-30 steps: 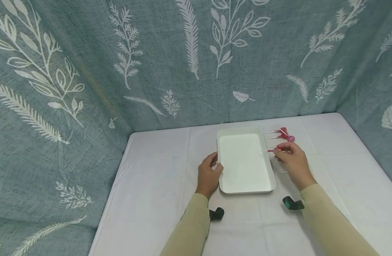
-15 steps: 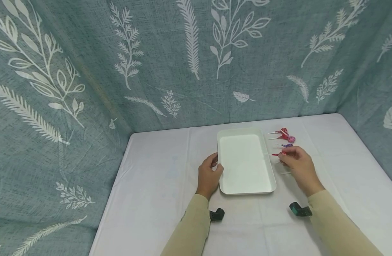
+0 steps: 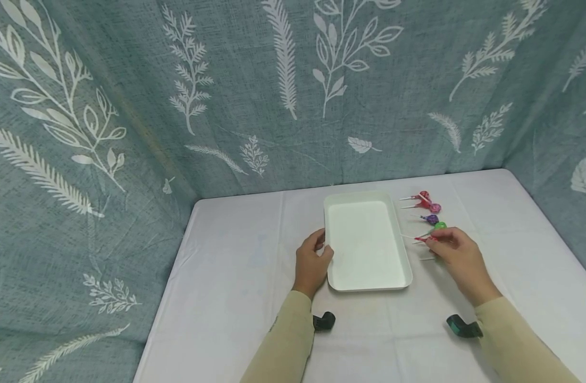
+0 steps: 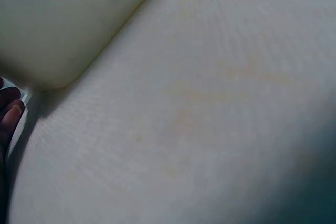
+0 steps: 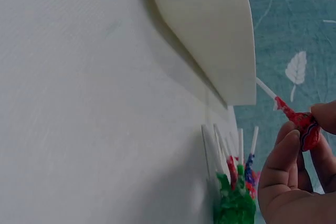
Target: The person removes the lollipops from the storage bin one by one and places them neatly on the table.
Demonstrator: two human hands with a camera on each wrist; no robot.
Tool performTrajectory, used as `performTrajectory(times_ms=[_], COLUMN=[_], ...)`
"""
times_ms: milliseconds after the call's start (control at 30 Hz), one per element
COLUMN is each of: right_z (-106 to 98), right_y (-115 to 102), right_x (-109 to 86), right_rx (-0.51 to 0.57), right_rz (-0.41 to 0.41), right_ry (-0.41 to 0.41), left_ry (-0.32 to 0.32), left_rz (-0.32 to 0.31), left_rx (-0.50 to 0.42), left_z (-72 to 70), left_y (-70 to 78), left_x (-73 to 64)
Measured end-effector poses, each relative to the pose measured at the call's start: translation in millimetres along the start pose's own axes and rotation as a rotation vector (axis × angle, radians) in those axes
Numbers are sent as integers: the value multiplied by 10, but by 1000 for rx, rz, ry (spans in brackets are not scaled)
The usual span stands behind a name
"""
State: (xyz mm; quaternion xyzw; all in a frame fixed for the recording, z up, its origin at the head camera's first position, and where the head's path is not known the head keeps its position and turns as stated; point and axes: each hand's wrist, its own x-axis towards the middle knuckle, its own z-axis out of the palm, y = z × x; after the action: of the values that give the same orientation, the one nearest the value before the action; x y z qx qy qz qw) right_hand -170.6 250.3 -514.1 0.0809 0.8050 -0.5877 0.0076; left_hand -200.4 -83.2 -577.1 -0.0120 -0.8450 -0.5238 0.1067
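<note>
In the head view my left hand (image 3: 313,263) grips the left rim of a white tray (image 3: 405,260), thumb over the edge and fingers at its outer side. Between thumb and fingers, my right hand (image 3: 458,258) pinches a red-wrapped lollipop (image 5: 307,129) by its candy end. Its white stick points left, near the tray's right rim. On the table beside that hand lie a green lollipop (image 3: 440,226) and a purple lollipop (image 3: 432,218). Red and pink lollipops (image 3: 424,197) lie farther back. The right wrist view shows a green-wrapped lollipop (image 5: 236,205) in front of several others.
A white cloth covers the table (image 3: 235,276). Blue-green leaf-patterned curtains (image 3: 254,106) hang behind it and at both sides. Dark wrist devices, one at the left wrist (image 3: 324,321) and one at the right wrist (image 3: 462,325), stick out from the sleeves.
My right hand has moved right and toward me with the red lollipop, away from the tray. The purple and green lollipops have come into sight. My left hand and the tray stay put.
</note>
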Motion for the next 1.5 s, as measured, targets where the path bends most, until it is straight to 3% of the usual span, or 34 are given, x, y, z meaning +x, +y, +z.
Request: performTrajectory(times_ms=[433,833,1100,1500], right_z=[-163,-376,-402,-419], right_y=[111,323,400,392], right_x=[-187,-335,-346,-294], right_rx=[-94,-94,-96,-196], right_rz=[28,66,104,135], right_ry=[6,18,-3,-32], left_ry=[11,19,21,12], left_rz=[20,25,27,20], left_rx=[-12,-8,0,-5], left_z=[-4,6,16,16], left_y=[-21,-20,-11,7], left_x=[-2,-4,-2,7])
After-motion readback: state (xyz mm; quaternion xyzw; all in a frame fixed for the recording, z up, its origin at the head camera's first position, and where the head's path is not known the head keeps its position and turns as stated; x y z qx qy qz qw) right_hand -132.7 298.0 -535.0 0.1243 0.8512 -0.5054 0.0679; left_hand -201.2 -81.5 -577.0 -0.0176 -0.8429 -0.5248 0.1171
